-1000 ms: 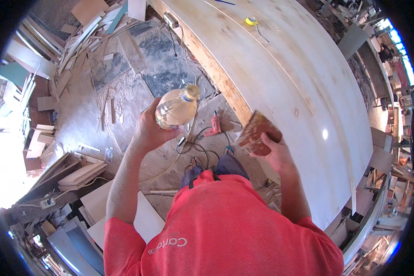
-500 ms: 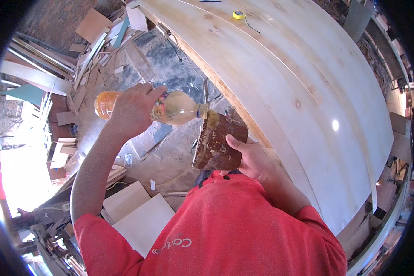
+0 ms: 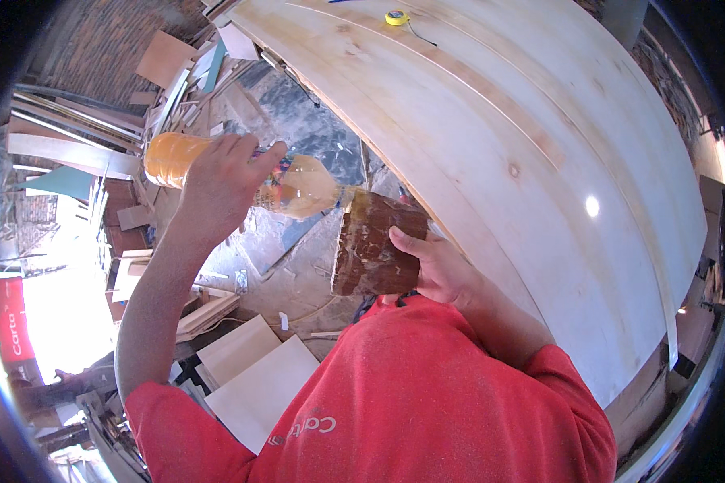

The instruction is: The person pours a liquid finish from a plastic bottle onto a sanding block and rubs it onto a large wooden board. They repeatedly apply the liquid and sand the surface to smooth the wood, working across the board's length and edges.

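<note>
My left hand (image 3: 219, 183) is wrapped round the middle of a clear plastic bottle (image 3: 304, 187) with a coloured label and yellow-orange liquid inside. The bottle lies tipped, its base up at the left and its neck at the rim of a brown container (image 3: 379, 245). Drips and crusted patches cover the container's outside. My right hand (image 3: 437, 266) grips that container from the right, thumb across its near wall. The inside of the container is hidden from this view.
A large pale wooden panel (image 3: 491, 201) spans the right side, with a yellow tape measure (image 3: 395, 17) on its far part. Offcuts and boards (image 3: 165, 60) are heaped at the far left. Flat pale boards (image 3: 266, 386) lie low by my left arm.
The bottle's base has risen and shifted left, so the bottle tilts more steeply toward the container. Both hands keep their hold, and the whole view has shifted slightly.
</note>
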{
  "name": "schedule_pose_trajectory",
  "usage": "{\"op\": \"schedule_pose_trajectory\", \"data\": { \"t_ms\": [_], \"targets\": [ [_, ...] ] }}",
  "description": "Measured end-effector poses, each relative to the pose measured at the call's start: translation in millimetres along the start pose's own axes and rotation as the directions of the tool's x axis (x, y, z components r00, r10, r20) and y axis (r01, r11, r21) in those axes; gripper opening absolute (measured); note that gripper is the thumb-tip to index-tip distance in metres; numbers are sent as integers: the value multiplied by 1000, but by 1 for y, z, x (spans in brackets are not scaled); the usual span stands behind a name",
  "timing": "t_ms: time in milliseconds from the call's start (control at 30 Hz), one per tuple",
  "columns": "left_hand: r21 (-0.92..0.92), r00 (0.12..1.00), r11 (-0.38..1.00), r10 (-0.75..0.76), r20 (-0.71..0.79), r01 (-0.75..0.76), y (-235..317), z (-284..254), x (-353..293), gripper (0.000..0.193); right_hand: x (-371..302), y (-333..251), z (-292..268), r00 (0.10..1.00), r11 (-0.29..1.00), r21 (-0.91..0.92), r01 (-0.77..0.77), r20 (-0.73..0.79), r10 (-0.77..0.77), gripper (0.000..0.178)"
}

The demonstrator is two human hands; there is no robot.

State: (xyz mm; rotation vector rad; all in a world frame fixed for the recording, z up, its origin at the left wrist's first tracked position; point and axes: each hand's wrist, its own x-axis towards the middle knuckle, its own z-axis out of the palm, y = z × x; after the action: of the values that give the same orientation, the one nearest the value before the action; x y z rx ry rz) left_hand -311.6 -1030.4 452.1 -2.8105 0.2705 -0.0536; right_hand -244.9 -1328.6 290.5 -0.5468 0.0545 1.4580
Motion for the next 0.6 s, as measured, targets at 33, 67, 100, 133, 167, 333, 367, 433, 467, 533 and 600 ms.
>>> {"op": "schedule_pose_trajectory", "data": {
  "t_ms": [33, 67, 100, 133, 167, 333, 367, 433, 467, 533, 600],
  "targets": [
    [0, 1000, 1000, 2, -13, -2, 0, -1, -1, 46, -1, 1, 3, 1000, 1000, 26, 11, -16, -11, 51],
    [3, 1000, 1000, 3, -11, -3, -1, -2, -1, 46, -1, 2, 8, 999, 998, 52, 23, -33, -22, 50],
    [6, 1000, 1000, 4, -9, -4, -2, -2, -1, 46, -1, 3, 12, 998, 996, 78, 36, -50, -32, 48],
    [10, 1000, 1000, 3, -7, -2, -3, -2, -3, 46, -2, 2, 14, 999, 998, 58, 35, -40, -33, 50],
    [12, 1000, 1000, 2, -10, -2, -4, -3, -5, 46, -4, 2, 16, 999, 999, 38, 35, -31, -34, 52],
    [17, 1000, 1000, 0, -27, 1, -4, 3, -7, 47, -2, 1, 11, 998, 1000, 13, 0, -57, 1, 53],
    [14, 1000, 1000, -1, -28, 1, -4, 5, -7, 47, -2, 2, 11, 997, 1000, 5, 6, -72, -5, 54],
    [9, 1000, 1000, -2, -31, 2, -4, 10, -8, 47, 0, 3, 10, 996, 1000, -2, 11, -86, -11, 54],
    [12, 999, 1000, 3, -42, -2, -5, 12, -9, 47, 1, 3, 9, 996, 1000, -1, 9, -86, -9, 54],
    [19, 998, 1000, 12, -63, -11, -7, 17, -11, 47, 3, 4, 9, 996, 1000, 4, -5, -90, 5, 53],
    [-10, 999, 1000, -3, -54, 3, -8, 22, -15, 47, 4, 4, 11, 995, 999, 14, -31, -99, 33, 52]
  ]
}}
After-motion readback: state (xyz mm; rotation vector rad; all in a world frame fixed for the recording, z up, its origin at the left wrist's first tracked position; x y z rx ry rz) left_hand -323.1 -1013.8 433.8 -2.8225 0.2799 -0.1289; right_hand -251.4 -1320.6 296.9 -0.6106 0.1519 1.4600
